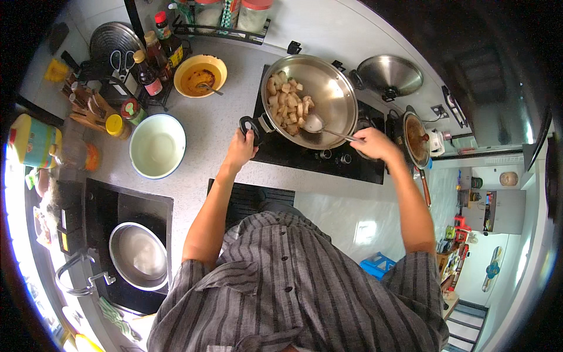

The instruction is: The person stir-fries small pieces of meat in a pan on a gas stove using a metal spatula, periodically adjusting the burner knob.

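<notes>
A stainless steel wok (336, 94) stands on the black cooktop (308, 163), tilted a little towards me. My left hand (241, 149) is closed around its black side handle (250, 127). Pale chunks of food, perhaps meat (288, 103), are heaped on the wok's left side. My right hand (374, 143) grips a metal ladle or large spoon (314, 124), whose bowl touches the right edge of the heap. The ladle's shaft crosses the wok's near right rim.
On the left counter are a yellow bowl of liquid with a spoon (187, 86), a white enamel basin (136, 154), and sauce bottles (147, 75). A metal bowl (116, 264) sits in the black sink (101, 229). A domed lid (389, 72) and a lidded pan (415, 136) are at the right.
</notes>
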Demonstrator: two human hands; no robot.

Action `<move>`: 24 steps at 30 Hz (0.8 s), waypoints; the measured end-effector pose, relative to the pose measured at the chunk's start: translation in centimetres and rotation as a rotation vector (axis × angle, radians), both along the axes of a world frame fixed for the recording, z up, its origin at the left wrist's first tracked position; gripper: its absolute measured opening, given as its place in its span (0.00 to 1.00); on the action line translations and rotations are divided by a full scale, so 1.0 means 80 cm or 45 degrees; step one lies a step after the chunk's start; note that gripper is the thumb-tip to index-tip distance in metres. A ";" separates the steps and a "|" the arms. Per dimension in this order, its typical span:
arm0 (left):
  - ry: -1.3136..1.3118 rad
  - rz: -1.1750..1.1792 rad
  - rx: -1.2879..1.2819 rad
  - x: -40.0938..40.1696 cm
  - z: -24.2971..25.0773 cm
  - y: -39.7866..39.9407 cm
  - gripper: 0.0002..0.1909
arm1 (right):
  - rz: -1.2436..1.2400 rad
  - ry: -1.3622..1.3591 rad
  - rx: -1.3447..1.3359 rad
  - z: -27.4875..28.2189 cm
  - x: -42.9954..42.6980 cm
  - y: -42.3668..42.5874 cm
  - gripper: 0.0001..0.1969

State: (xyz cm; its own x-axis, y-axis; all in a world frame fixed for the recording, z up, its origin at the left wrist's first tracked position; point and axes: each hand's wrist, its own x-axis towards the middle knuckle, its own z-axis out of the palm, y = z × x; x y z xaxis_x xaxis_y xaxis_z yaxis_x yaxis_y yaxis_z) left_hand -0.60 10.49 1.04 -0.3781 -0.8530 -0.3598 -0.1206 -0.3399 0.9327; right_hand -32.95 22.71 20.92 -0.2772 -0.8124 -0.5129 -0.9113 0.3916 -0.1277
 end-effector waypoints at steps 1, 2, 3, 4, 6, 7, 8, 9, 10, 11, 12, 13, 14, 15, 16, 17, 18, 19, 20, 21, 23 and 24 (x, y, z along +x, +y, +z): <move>0.053 0.021 0.008 -0.001 -0.002 0.001 0.18 | -0.027 0.031 -0.117 -0.024 0.006 0.001 0.14; 0.051 0.025 0.013 -0.002 -0.003 0.002 0.18 | -0.093 0.006 -0.151 -0.044 0.010 0.000 0.15; 0.067 0.030 0.013 -0.001 -0.005 0.002 0.18 | -0.158 -0.026 -0.189 -0.064 0.015 -0.004 0.15; 0.076 0.032 0.010 0.001 -0.005 0.002 0.18 | -0.237 -0.065 -0.223 -0.080 0.026 -0.010 0.16; 0.033 0.002 0.001 0.006 -0.003 0.000 0.18 | -0.263 -0.060 -0.408 -0.104 0.047 -0.025 0.16; 0.005 -0.031 -0.007 0.008 -0.001 -0.001 0.18 | -0.307 -0.082 -0.449 -0.110 0.054 -0.033 0.16; -0.007 -0.035 -0.012 0.010 -0.002 -0.002 0.18 | -0.344 -0.126 -0.431 -0.111 0.057 -0.037 0.18; -0.039 -0.058 -0.043 0.011 -0.005 -0.003 0.19 | -0.347 -0.134 -0.437 -0.117 0.053 -0.037 0.18; -0.072 -0.083 -0.073 0.012 -0.006 -0.004 0.19 | -0.509 -0.354 -0.455 -0.127 0.048 -0.034 0.17; -0.080 -0.088 -0.079 0.013 -0.008 -0.004 0.19 | -0.671 -0.577 -0.470 -0.132 0.044 -0.030 0.17; -0.069 -0.052 -0.077 0.016 -0.007 -0.003 0.19 | -0.899 -0.993 -0.243 -0.106 0.047 -0.029 0.15; -0.046 -0.024 -0.074 0.014 -0.003 -0.001 0.20 | -0.900 -0.989 -0.243 -0.092 0.047 -0.020 0.15; -0.044 -0.025 -0.073 0.013 0.000 0.000 0.20 | -1.014 -1.207 -0.227 -0.082 0.047 -0.010 0.14; -0.075 -0.024 -0.069 0.010 0.007 0.001 0.20 | -1.129 -1.421 -0.219 -0.070 0.045 0.001 0.13; -0.106 -0.017 -0.065 0.009 0.010 0.001 0.20 | -1.150 -1.474 -0.168 -0.057 0.038 0.009 0.14; -0.098 -0.019 -0.067 0.008 0.011 0.002 0.20 | -1.124 -1.517 -0.160 -0.051 0.026 0.017 0.14; -0.072 -0.006 -0.018 0.006 0.009 0.002 0.20 | -1.099 -1.478 -0.167 -0.033 0.027 0.020 0.15; -0.043 0.008 0.031 0.005 0.007 0.002 0.19 | -1.074 -1.437 -0.175 -0.013 0.028 0.022 0.15; -0.031 0.008 0.030 0.005 0.005 0.001 0.19 | -1.019 -1.372 -0.188 -0.007 0.018 0.027 0.16; -0.029 0.005 0.016 0.004 0.002 0.001 0.19 | -0.955 -1.235 -0.206 0.010 0.020 0.027 0.15; -0.019 0.005 -0.001 0.005 0.002 -0.001 0.19 | -0.828 -0.888 -0.156 0.035 0.019 0.022 0.13; -0.066 -0.020 -0.027 0.005 0.003 -0.001 0.20 | -0.737 -0.680 -0.117 0.049 0.019 0.019 0.12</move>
State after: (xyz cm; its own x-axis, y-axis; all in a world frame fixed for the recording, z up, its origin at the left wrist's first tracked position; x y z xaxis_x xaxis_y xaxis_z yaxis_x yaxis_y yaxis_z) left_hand -0.23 10.38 1.29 -0.3726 -0.8549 -0.3611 -0.1742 -0.3178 0.9320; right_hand -31.39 24.21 24.86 -0.4039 -0.6601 -0.6334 -0.3722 0.7510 -0.5453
